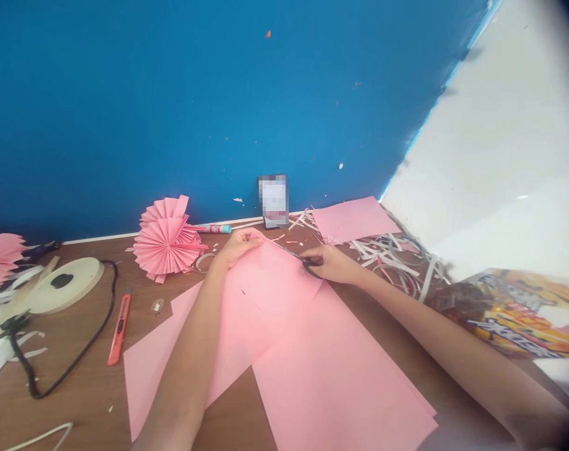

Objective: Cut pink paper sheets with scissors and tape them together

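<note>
My left hand (pixel 241 246) pinches the top edge of a sheet of pink paper (pixel 270 282). Closed around the handles of dark scissors (pixel 307 262), my right hand (pixel 330 263) works at the same sheet's upper right edge. The scissor blades point left along that edge, toward my left fingers. More pink sheets (pixel 340 376) lie under and in front of the held one, and others (pixel 148 357) stick out beneath my left forearm.
Pleated pink paper rosettes (pixel 166 241), a glue stick (pixel 218 229) and a propped phone (pixel 275 202) stand by the blue wall. A red box cutter (pixel 119 329), black cable (pixel 101 338) and white disc (pixel 68 285) lie left. Paper strips (pixel 387 254), a pink sheet (pixel 357 219) and a printed bag (pixel 519 313) are right.
</note>
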A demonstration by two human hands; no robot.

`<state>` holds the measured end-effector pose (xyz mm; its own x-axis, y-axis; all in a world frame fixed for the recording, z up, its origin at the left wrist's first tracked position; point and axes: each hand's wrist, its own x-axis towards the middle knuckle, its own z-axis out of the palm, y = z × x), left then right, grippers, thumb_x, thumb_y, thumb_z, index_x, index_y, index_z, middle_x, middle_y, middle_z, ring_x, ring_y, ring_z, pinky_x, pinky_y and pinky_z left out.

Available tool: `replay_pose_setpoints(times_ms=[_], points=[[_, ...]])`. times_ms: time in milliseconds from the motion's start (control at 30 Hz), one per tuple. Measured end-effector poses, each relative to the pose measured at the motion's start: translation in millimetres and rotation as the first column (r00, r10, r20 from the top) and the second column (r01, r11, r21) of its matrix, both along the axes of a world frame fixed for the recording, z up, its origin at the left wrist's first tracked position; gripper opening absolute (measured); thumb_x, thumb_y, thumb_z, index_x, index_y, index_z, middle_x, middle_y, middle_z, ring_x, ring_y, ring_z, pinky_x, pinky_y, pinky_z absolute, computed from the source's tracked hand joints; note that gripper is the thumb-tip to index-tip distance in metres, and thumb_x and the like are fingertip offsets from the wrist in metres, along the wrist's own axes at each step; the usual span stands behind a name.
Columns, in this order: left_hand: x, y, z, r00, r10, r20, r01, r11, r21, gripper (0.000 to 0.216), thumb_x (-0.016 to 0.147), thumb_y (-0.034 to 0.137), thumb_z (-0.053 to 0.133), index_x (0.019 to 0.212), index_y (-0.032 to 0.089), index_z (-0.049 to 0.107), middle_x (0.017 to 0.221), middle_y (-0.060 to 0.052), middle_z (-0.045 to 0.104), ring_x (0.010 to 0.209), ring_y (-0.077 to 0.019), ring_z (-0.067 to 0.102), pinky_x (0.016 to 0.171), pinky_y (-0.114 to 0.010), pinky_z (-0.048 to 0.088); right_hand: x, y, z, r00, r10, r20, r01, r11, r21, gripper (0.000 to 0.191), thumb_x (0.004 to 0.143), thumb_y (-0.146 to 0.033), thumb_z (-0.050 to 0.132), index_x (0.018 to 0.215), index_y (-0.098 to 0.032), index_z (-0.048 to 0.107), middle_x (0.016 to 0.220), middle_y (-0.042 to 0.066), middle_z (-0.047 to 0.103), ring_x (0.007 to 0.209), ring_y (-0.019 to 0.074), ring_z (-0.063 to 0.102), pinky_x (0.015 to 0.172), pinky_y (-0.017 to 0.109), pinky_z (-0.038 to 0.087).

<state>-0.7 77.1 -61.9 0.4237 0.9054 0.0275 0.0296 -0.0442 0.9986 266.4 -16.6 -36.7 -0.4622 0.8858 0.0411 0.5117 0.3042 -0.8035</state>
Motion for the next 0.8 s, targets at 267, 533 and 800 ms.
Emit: replay_pose_setpoints(times_ms=[267, 533, 800], points=[[-1.6, 2.5, -2.1, 0.999, -0.018, 0.032, 0.019, 1.000, -0.018, 0.032, 0.063, 0.035, 0.077, 0.083, 0.014, 0.065, 0.077, -0.002, 0.064, 0.069, -0.0131, 0.058, 0.065, -0.024, 0.044, 0.2, -0.4, 1.3, 1.000, -0.016, 0.012, 0.016, 0.999, 0.041, 0.025, 0.074, -0.025, 0.051, 0.086, -0.014, 0.070, 0.071, 0.000, 0.061, 0.064, 0.0135, 0.049, 0.061, 0.023, 0.036], [-0.4, 0.7, -0.5, 1.000, -0.021, 0.019, 0.021, 1.000, -0.013, 0.030, 0.063, 0.035, 0.077, 0.082, 0.015, 0.064, 0.076, -0.001, 0.063, 0.069, -0.0131, 0.058, 0.065, -0.024, 0.044, -1.0, 0.0, -3.5, 0.999, -0.018, 0.038, 0.016, 0.998, 0.056, 0.027, 0.075, -0.028, 0.050, 0.088, -0.014, 0.069, 0.067, -0.001, 0.056, 0.057, 0.0100, 0.039, 0.055, 0.022, 0.032], [2.3, -1.7, 3.0, 0.999, -0.037, -0.028, 0.037, 0.999, -0.003, 0.032, 0.063, 0.038, 0.077, 0.082, 0.015, 0.065, 0.076, -0.001, 0.064, 0.069, -0.0139, 0.058, 0.064, -0.025, 0.044, -3.2, 0.0, -6.1, 0.999, -0.043, 0.018, 0.042, 0.999, 0.033, 0.029, 0.073, -0.028, 0.053, 0.092, -0.014, 0.070, 0.070, 0.001, 0.061, 0.062, 0.0128, 0.046, 0.058, 0.023, 0.036]])
